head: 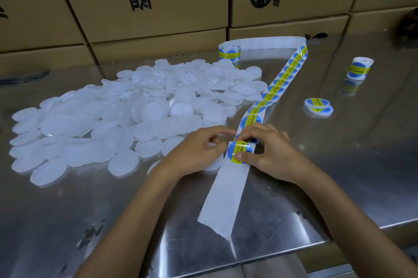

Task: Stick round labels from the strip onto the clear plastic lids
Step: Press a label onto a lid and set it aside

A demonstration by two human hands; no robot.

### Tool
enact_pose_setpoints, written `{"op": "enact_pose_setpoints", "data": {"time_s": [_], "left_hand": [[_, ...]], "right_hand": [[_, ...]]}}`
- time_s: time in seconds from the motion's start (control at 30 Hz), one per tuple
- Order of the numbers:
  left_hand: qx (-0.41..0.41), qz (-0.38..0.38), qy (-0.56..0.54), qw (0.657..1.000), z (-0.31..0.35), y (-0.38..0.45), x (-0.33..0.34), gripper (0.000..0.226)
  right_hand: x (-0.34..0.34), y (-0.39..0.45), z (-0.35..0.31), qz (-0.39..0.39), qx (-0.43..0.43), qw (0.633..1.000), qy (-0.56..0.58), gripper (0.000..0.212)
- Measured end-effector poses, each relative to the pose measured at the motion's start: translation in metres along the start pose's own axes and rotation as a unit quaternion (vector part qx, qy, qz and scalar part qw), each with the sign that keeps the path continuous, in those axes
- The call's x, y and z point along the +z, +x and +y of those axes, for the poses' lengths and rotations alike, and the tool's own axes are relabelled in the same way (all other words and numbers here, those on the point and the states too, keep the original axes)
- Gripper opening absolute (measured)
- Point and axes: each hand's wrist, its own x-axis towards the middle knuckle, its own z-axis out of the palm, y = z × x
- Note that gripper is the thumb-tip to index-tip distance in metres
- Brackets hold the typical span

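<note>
Right now the right hand pinches a round label off the strip; the left hand, at nine o'clock of it, seems to grip a lid. Best centre it, then press outward.

Label strip beside heaped lids

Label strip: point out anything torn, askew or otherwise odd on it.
The label strip's bare backing end, near the table edge, is ragged and torn to a point. Farther up, the strip twists over near the cardboard boxes, showing its white back.
</note>
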Motion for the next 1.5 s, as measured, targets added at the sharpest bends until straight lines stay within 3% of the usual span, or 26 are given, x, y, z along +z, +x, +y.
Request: {"op": "enact_pose_setpoints", "data": {"time_s": [0.47, 0.6, 0.83, 0.9, 1.07, 1.23, 1.4, 1.5], "left_hand": [[0.026, 0.005, 0.070, 0.997, -0.005, 0.007, 0.006, 0.036], [0.025, 0.002, 0.070, 0.997, -0.005, 0.008, 0.005, 0.041], [0.008, -0.006, 0.068, 0.998, -0.006, 0.009, 0.004, 0.040], [0.005, -0.006, 0.064, 0.998, -0.005, 0.009, 0.003, 0.037], [0.007, -0.007, 0.048, 0.999, -0.004, 0.007, 0.002, 0.036], [0.001, 0.071, -0.130, 0.989, -0.008, 0.010, -0.013, 0.039], [-0.039, 0.186, -0.346, 0.919, -0.003, 0.012, -0.018, 0.034], [-0.075, 0.191, -0.452, 0.868, -0.004, 0.015, -0.020, 0.030]], "right_hand": [[-0.002, -0.010, -0.007, 0.100, -0.035, 0.994, 0.029, 0.020], [-0.004, -0.012, -0.011, 0.077, -0.016, 0.989, 0.128, 0.017], [-0.015, -0.013, -0.017, 0.036, 0.020, 0.936, 0.350, 0.016], [-0.017, -0.013, -0.017, 0.029, 0.033, 0.917, 0.396, 0.007], [-0.020, -0.012, -0.014, 0.020, 0.084, 0.872, 0.482, 0.007], [-0.024, 0.002, -0.018, 0.013, 0.096, 0.865, 0.492, 0.016], [-0.029, 0.035, -0.038, 0.010, 0.098, 0.888, 0.449, 0.022], [-0.023, 0.053, -0.051, 0.028, 0.106, 0.887, 0.449, 0.023]]}}
